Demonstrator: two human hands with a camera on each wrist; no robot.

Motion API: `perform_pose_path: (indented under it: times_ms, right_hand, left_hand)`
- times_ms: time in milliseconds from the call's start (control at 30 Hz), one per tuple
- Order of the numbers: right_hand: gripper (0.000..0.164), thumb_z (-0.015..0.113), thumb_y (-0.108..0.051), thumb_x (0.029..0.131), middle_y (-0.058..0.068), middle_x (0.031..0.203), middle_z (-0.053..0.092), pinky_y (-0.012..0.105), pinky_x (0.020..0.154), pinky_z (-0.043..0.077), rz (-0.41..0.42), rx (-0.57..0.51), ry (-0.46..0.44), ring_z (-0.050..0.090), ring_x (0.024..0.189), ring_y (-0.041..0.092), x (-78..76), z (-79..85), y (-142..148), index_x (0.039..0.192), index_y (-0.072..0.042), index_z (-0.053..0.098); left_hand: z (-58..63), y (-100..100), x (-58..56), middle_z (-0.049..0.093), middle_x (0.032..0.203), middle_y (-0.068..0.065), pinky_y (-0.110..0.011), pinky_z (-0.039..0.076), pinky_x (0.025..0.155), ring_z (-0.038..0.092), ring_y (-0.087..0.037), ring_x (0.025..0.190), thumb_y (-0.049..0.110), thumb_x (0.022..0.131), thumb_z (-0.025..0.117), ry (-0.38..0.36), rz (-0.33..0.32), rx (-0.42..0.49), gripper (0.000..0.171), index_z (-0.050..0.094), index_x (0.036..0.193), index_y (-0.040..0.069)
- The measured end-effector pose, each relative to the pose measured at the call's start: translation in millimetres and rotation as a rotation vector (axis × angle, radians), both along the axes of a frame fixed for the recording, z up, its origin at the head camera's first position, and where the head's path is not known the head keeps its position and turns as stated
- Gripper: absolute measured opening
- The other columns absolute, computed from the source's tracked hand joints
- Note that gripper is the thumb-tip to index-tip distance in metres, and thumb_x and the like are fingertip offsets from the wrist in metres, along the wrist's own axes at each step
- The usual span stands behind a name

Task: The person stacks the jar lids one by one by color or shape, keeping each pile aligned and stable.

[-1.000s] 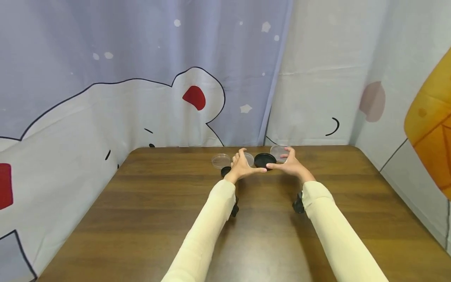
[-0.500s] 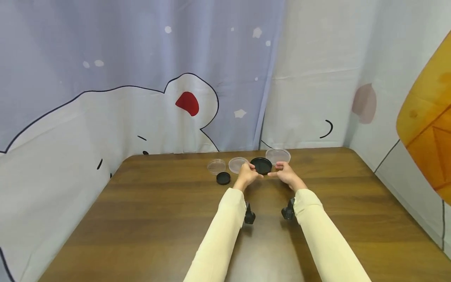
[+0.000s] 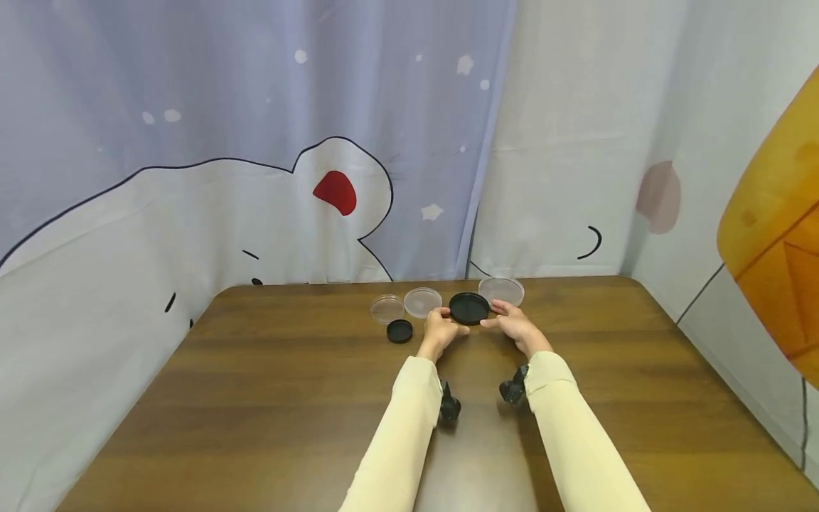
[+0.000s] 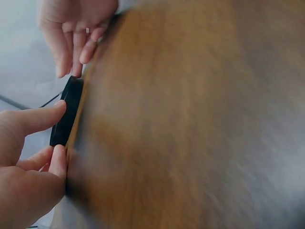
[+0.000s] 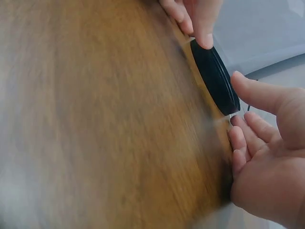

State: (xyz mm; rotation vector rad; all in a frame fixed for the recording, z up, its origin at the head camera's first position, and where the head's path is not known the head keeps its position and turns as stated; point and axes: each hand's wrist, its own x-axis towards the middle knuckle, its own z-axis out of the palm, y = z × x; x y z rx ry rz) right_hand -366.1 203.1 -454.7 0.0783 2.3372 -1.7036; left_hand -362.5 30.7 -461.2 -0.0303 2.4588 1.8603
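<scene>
We judged uneven pressure could tip the black dish (a shallow one) that our half-curled left hand and right hand pinched.

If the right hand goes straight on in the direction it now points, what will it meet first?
Most likely the large black dish: in the head view, the right hand points forward and left, toward it. The right wrist view seems to show the thumb touching it, though depth is unclear.
</scene>
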Motion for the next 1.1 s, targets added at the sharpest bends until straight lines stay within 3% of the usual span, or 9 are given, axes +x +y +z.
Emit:
perform_pose_path:
  times_ms: [267,333,367,567,633,733,833,867,1100]
  right_hand:
    - [0.071,0.06,-0.008,0.094,0.025,0.156,0.029,0.05,0.122,0.017,0.0,-0.007,0.04,0.021,0.146,0.044,-0.8,-7.6,-5.3,0.152,0.002,0.022]
    - [0.071,0.06,-0.007,0.093,0.026,0.154,0.032,0.05,0.122,0.018,-0.002,0.008,0.05,0.023,0.146,0.044,-1.0,-6.3,-5.7,0.152,0.003,0.023]
    - [0.071,0.061,-0.007,0.092,0.027,0.153,0.034,0.049,0.122,0.018,-0.007,0.021,0.052,0.024,0.145,0.043,-1.5,-5.0,-6.1,0.152,0.003,0.023]
    - [0.071,0.066,-0.01,0.089,0.026,0.146,0.043,0.047,0.12,0.024,-0.043,0.034,0.062,0.036,0.139,0.037,-12.7,-11.6,-3.3,0.15,0.001,0.031]
    - [0.07,0.072,-0.014,0.085,0.02,0.138,0.053,0.041,0.115,0.033,-0.029,-0.006,0.111,0.046,0.132,0.031,-25.6,-29.4,4.4,0.147,-0.003,0.04]
    - [0.07,0.076,-0.015,0.082,0.019,0.135,0.055,0.04,0.112,0.036,-0.023,-0.023,0.132,0.049,0.127,0.029,-31.5,-36.8,9.2,0.143,-0.003,0.044]
    - [0.068,0.072,-0.012,0.084,0.023,0.14,0.051,0.04,0.112,0.035,-0.031,-0.026,0.127,0.047,0.129,0.033,-26.2,-30.3,5.5,0.143,0.002,0.041]
    - [0.069,0.068,-0.009,0.086,0.027,0.145,0.044,0.046,0.116,0.03,-0.046,0.007,0.094,0.041,0.134,0.038,-16.8,-18.2,-0.3,0.145,0.005,0.036]
    - [0.061,0.063,-0.005,0.09,0.029,0.149,0.038,0.047,0.116,0.031,-0.073,0.034,0.09,0.035,0.138,0.044,-0.7,-8.5,-9.0,0.144,0.005,0.037]
  left_hand:
    - [-14.0,2.8,-11.4,0.052,0.133,-0.027,-0.038,0.049,0.102,0.054,-0.036,0.122,-0.014,0.072,0.072,-0.043,0.062,0.26,0.071,0.043,0.137,-0.009]
    - [-15.7,4.3,-14.0,0.052,0.132,-0.023,-0.035,0.05,0.101,0.056,-0.032,0.12,-0.016,0.07,0.073,-0.014,0.067,0.285,0.077,0.04,0.139,-0.007]
    - [-24.8,3.6,-22.6,0.054,0.127,-0.02,-0.031,0.052,0.095,0.059,-0.027,0.113,-0.014,0.067,0.076,0.027,0.055,0.298,0.079,0.042,0.138,-0.006]
    - [-34.5,-0.1,-40.9,0.057,0.122,-0.019,-0.028,0.054,0.086,0.061,-0.02,0.096,-0.01,0.065,0.079,0.025,0.019,0.221,0.079,0.047,0.138,-0.007]
    - [-25.0,0.0,-33.0,0.055,0.123,-0.021,-0.028,0.053,0.086,0.06,-0.019,0.094,-0.014,0.068,0.074,0.0,0.027,0.18,0.077,0.045,0.139,-0.01]
    - [-17.2,-0.1,-23.3,0.054,0.121,-0.021,-0.022,0.051,0.08,0.055,-0.013,0.086,-0.015,0.069,0.071,0.02,0.032,0.145,0.075,0.044,0.139,-0.012]
    - [-14.4,-0.5,-18.4,0.055,0.119,-0.021,-0.019,0.049,0.079,0.052,-0.009,0.08,-0.014,0.07,0.071,0.046,0.032,0.125,0.072,0.045,0.138,-0.012]
    - [-13.2,-0.5,-16.7,0.055,0.119,-0.02,-0.018,0.048,0.079,0.052,-0.007,0.079,-0.014,0.07,0.072,0.047,0.035,0.12,0.073,0.046,0.138,-0.012]
    - [-18.0,-0.2,-14.6,0.059,0.108,-0.018,-0.026,0.053,0.082,0.06,-0.013,0.08,-0.014,0.068,0.076,0.071,0.104,0.085,0.061,0.056,0.125,-0.011]
